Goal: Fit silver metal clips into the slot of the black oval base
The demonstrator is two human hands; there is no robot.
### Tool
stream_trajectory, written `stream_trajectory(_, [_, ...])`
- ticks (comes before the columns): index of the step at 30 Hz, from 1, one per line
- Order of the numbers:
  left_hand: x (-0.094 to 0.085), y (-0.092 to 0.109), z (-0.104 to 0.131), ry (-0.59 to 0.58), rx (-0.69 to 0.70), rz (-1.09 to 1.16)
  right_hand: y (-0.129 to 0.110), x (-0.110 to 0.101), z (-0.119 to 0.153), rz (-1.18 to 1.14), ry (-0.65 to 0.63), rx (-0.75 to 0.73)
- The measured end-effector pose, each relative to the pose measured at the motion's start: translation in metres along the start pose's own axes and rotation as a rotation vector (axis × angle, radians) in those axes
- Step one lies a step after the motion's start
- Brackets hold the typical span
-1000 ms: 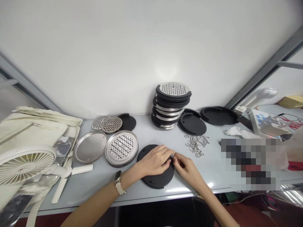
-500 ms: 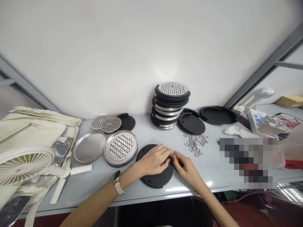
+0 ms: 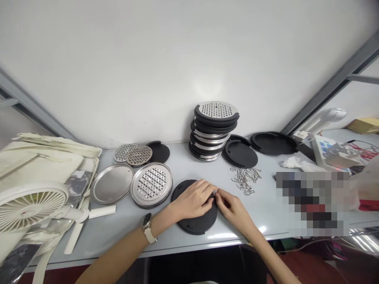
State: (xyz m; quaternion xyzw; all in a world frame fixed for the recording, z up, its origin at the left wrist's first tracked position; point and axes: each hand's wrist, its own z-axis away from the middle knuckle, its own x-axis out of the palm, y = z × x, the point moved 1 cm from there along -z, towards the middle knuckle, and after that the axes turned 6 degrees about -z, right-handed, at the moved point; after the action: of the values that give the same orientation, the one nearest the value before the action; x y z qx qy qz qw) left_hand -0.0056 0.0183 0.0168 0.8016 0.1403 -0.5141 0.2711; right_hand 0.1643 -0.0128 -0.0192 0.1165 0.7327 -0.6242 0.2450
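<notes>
A black round base (image 3: 192, 227) with a notched rim lies on the table in front of me. My left hand (image 3: 194, 201) rests over it, with its fingers bent at the base's right edge and the thumb tucked below. At that same edge my right hand (image 3: 232, 207) pinches a small silvery metal piece (image 3: 214, 192), mostly hidden by the fingertips; it looks like a wire clip. Just beyond my right hand is a loose pile of bent wire clips (image 3: 245, 179). To the left, a round metal grater plate (image 3: 151, 184) tops a stack.
Plain metal discs (image 3: 112, 183) and perforated discs (image 3: 139, 155) lie at left. A tall stack of assembled graters (image 3: 213, 134) stands against the wall, with black bases (image 3: 241, 153) to its right. A cream fan (image 3: 32, 209) and bag (image 3: 38, 161) fill the left end.
The view has shifted very slightly. Both hands hold nearly the same position at the right edge of the black base.
</notes>
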Motion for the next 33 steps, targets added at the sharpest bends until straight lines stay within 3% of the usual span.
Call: stream_trajectory(33, [-0.0002, -0.0019, -0.0002, 0.004, 0.041, -0.023, 0.0015, -0.0001, 0.0012, -0.018, -0.009, -0.010])
